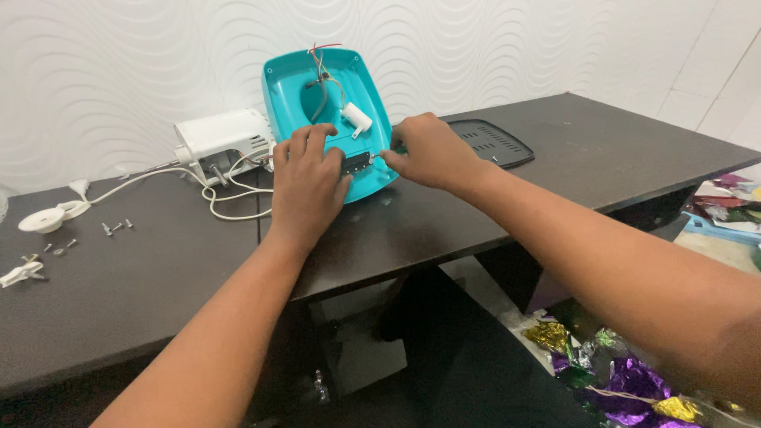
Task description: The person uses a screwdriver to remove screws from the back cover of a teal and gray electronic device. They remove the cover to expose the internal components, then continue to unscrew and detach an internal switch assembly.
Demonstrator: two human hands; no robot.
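Note:
A teal plastic appliance housing point(295, 99) stands tilted on the dark table point(143, 277), its hollow inside facing me, with loose wires point(321, 59) and a small white cylinder part point(357, 119) inside. My left hand point(305, 182) rests flat on the housing's lower left edge, fingers on its rim. My right hand point(428, 150) pinches at the lower right edge, beside a small dark switch panel point(357, 162) set between the two hands.
A white motor unit point(222, 139) with a white cord point(230, 202) lies left of the housing. Several screws point(115, 227) and small white plastic parts point(47, 218) lie at far left. A dark vented cover point(491, 143) lies on the right. Shiny foil scraps point(626, 380) cover the floor.

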